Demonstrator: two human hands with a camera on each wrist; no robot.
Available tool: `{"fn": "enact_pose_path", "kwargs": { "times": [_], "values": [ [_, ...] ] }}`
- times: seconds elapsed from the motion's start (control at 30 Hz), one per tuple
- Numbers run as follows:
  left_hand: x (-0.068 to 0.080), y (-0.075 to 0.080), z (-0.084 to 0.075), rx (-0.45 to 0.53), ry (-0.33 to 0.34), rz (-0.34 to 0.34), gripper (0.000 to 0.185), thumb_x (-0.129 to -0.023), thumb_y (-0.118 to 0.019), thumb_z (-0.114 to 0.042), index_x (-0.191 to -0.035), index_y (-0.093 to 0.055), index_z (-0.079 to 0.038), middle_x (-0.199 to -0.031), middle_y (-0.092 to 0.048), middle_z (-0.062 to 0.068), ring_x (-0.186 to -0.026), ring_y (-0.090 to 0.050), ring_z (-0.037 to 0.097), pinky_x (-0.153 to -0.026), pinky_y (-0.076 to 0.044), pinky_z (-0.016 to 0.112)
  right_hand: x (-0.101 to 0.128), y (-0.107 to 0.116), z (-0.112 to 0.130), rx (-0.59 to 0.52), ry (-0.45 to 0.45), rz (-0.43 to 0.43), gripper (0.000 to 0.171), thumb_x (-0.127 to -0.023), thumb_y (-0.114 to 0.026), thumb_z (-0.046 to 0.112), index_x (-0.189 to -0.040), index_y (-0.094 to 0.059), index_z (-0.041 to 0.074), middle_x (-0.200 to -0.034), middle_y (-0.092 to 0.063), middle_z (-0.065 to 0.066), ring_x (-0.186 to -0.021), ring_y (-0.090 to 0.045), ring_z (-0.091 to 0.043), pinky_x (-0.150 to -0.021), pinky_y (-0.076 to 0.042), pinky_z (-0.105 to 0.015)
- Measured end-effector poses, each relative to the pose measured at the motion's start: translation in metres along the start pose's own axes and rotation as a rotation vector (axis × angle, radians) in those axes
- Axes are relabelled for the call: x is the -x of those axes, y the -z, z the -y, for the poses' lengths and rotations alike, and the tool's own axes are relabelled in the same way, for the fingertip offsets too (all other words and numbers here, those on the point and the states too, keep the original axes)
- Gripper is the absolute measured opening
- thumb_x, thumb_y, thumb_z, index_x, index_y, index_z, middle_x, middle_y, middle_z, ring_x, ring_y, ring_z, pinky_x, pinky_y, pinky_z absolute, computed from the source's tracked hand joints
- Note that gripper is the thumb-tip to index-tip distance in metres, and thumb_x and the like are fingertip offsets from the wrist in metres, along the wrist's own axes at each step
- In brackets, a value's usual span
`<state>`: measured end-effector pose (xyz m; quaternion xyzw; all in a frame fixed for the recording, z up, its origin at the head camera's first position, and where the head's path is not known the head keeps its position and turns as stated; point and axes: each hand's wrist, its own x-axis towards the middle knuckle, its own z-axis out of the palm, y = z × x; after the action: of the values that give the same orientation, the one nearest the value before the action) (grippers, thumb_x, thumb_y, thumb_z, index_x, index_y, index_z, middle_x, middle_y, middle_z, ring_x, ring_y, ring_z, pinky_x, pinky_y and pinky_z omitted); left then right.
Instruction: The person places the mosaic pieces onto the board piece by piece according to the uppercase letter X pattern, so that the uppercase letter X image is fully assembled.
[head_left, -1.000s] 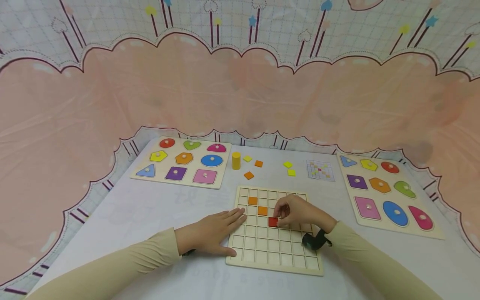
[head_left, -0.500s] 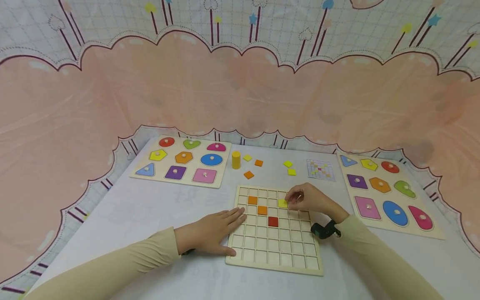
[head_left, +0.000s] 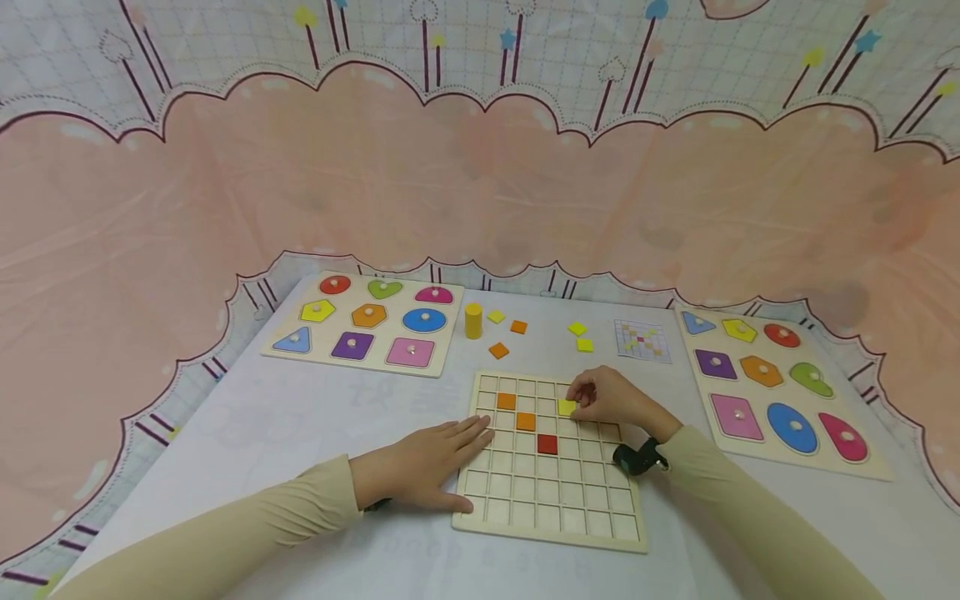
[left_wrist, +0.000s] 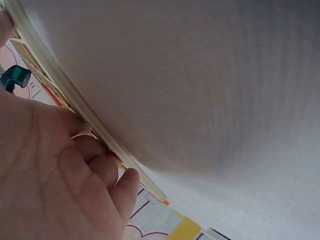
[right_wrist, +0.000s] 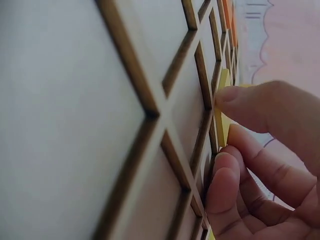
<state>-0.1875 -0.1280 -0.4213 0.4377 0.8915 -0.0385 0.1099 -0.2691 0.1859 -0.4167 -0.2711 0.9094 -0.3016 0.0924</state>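
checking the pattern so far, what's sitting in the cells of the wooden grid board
On the grid board: two orange tiles, one red tile, and a yellow tile pinched by the right hand, which hides some cells.

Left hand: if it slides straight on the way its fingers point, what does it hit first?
The left hand lies flat, fingertips on the left edge of the grid board. Straight on across the board, the lower orange tile looks first in line, though depth is hard to judge.

I can read no words, brands or numbers here; faint grey marks on the tablecloth (head_left: 390, 398) just beyond my left hand (head_left: 420, 467) stay illegible.
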Motion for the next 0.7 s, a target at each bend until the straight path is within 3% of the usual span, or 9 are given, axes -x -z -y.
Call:
{"fn": "enact_pose_path", "kwargs": {
  "times": [0.7],
  "values": [
    [0.0014,0.0010,-0.0003,-0.004,-0.009,-0.008,0.091,-0.086,-0.047,-0.065,-0.151,-0.016,-0.010,-0.159,-0.012,0.007,-0.147,-0.014,0.021,-0.117,-0.025,0.037,-0.0006,0.0011,0.0008,-0.033,-0.081,0.050,0.016,-0.075,-0.077,0.009,-0.084,-0.064,0.003,-0.071,-0.054,0.001,-0.067,-0.048,-0.010,-0.060,-0.042,-0.018]
  ]
}}
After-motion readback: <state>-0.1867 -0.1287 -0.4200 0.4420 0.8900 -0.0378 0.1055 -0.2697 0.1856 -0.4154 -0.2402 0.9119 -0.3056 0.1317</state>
